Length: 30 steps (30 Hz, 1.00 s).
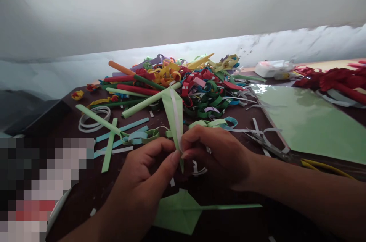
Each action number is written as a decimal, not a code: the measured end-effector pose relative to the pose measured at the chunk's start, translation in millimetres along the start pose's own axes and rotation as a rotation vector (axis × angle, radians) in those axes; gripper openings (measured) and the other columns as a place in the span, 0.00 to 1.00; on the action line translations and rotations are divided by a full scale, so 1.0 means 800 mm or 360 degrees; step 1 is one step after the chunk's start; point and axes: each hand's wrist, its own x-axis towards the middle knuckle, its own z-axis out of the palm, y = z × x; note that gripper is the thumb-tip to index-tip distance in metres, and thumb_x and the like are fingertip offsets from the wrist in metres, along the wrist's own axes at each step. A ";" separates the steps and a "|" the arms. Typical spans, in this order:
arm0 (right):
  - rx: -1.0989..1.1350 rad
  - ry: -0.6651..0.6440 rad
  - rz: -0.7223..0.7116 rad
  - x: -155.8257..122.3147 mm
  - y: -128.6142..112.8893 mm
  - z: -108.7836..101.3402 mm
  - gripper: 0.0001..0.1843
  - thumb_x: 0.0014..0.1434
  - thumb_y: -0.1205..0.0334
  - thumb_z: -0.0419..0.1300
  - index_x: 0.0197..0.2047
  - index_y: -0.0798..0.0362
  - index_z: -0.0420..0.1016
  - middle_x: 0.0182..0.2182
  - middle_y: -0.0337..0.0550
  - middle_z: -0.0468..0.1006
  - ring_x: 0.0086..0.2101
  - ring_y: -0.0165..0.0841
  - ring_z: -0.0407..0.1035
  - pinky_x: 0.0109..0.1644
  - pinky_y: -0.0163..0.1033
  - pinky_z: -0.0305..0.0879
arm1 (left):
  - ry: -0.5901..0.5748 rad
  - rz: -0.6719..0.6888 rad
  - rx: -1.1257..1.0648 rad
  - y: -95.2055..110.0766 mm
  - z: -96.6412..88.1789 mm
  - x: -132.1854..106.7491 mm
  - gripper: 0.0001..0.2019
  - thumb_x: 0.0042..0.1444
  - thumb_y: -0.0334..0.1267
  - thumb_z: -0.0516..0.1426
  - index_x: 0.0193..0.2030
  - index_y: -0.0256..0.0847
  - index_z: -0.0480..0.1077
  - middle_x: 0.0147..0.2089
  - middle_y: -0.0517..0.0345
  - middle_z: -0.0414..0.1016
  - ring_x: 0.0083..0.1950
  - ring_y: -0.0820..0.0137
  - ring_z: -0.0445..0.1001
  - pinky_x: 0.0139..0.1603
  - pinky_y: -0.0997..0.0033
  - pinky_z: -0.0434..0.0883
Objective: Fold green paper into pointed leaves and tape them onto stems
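Between my hands stands a folded light-green paper piece (168, 110), wide at the top and narrowing to a point below, with a white strip (175, 120) running down its length. My left hand (148, 173) pinches its narrow lower part between thumb and forefinger. The fingertips of my right hand (214, 154) are closed on the same narrow part from the other side. On the dark table below lies another green folded paper (183, 211), with a thin stem pointing right; my left hand covers part of it.
A heap of coloured paper chains and rolled tubes (200, 89) fills the back. At left are white tape rings (95, 119) and paper strips (108, 150). Scissors (271, 146) and a green sheet in clear plastic (317, 120) lie right, near red paper pieces (331, 79).
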 end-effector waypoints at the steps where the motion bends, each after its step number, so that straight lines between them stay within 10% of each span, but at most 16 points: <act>1: 0.0062 -0.0013 0.0033 0.000 0.000 0.000 0.13 0.73 0.54 0.55 0.38 0.52 0.68 0.25 0.36 0.78 0.25 0.26 0.71 0.31 0.32 0.64 | -0.0010 0.0003 0.0001 -0.001 0.000 -0.001 0.11 0.63 0.48 0.61 0.38 0.43 0.77 0.31 0.63 0.75 0.31 0.77 0.71 0.34 0.78 0.69; 13: 0.0372 -0.0153 0.0235 -0.001 -0.009 -0.003 0.06 0.72 0.62 0.54 0.40 0.51 0.66 0.28 0.35 0.80 0.26 0.24 0.70 0.31 0.28 0.66 | -0.0053 0.0043 0.0073 -0.001 -0.003 -0.003 0.10 0.64 0.47 0.60 0.37 0.43 0.75 0.31 0.64 0.73 0.31 0.76 0.69 0.32 0.79 0.69; 22: -0.0197 -0.0132 0.0127 0.004 -0.009 -0.007 0.07 0.71 0.62 0.54 0.38 0.52 0.66 0.28 0.36 0.77 0.26 0.27 0.69 0.31 0.32 0.62 | -0.0026 0.0049 0.0278 0.001 -0.001 0.002 0.12 0.64 0.49 0.58 0.35 0.44 0.72 0.32 0.65 0.73 0.33 0.75 0.70 0.34 0.78 0.69; 30: -0.1310 -0.0279 0.0220 0.036 -0.034 -0.074 0.09 0.67 0.62 0.52 0.33 0.50 0.63 0.25 0.36 0.71 0.25 0.31 0.63 0.30 0.38 0.51 | 0.0081 -0.0037 0.0656 0.018 -0.023 0.005 0.16 0.63 0.51 0.54 0.30 0.43 0.66 0.27 0.65 0.66 0.29 0.73 0.63 0.28 0.76 0.63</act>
